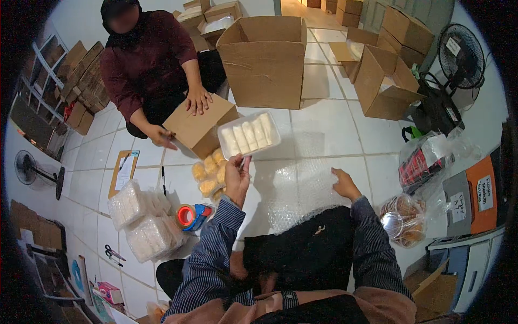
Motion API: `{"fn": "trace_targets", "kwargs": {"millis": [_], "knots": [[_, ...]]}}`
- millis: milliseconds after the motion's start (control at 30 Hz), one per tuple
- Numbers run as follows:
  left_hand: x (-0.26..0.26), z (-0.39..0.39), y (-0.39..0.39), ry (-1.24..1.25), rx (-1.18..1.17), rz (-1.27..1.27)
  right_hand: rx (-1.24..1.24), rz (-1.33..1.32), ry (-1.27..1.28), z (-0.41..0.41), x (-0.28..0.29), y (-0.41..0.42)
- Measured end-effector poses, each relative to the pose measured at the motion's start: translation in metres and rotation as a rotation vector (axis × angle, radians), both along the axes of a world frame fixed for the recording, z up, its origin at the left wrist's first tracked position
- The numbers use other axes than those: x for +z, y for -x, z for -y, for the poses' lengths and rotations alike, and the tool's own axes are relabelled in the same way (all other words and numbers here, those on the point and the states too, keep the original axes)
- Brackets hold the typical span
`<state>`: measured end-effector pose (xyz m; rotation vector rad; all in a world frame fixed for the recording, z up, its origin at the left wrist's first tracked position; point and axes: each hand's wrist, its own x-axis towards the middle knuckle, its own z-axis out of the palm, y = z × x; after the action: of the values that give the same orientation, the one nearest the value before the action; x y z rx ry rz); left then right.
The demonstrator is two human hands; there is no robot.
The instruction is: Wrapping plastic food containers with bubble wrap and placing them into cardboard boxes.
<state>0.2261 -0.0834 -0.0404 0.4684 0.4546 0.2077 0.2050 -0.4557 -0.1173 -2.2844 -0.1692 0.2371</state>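
My left hand (238,178) grips the near edge of a clear plastic tray (249,135) of pale rolls, raised over the tiled floor. A sheet of bubble wrap (311,190) lies before me, its near part over my dark clothing. My right hand (346,185) is at the sheet's right edge; whether its fingers pinch the film cannot be told. Beyond the tray, a co-worker's hand (198,99) rests on a cardboard box (200,121). Small packs of yellow-orange food (208,187) lie left of my left hand, with a blue tape dispenser (198,217) nearer me.
Bubble-wrapped packs (149,239) are piled at left, near scissors (114,253), a black pen (163,180) and a clipboard (123,172). A tall open carton (263,73) stands ahead. At right are a bagged red-patterned item (421,168), a bag of round brown items (402,218) and a fan (461,56).
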Motion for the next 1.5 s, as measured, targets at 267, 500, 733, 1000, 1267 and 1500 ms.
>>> {"fn": "trace_targets", "kwargs": {"millis": [267, 500, 733, 1000, 1267, 1500], "knots": [[-0.058, 0.073, 0.048, 0.381, -0.231, -0.141, 0.077, 0.136, 0.233, -0.038, 0.050, 0.015], [-0.091, 0.125, 0.068, 0.389, -0.227, -0.258, 0.414, -0.301, -0.204, -0.024, 0.080, 0.071], [-0.088, 0.110, 0.086, -0.021, -0.240, -0.343, 0.373, -0.337, 0.085, -0.053, 0.100, 0.059], [0.007, 0.100, 0.149, -1.862, -0.846, 0.130, 0.357, -0.090, 0.128, -0.057, 0.088, 0.041], [-0.002, 0.060, 0.073, -2.074, -0.524, 0.111, 0.309, 0.333, 0.136, -0.092, 0.100, -0.009], [-0.034, 0.025, -0.003, -1.978, -0.741, 0.023, 0.364, 0.336, 0.299, -0.101, 0.066, -0.053]]}}
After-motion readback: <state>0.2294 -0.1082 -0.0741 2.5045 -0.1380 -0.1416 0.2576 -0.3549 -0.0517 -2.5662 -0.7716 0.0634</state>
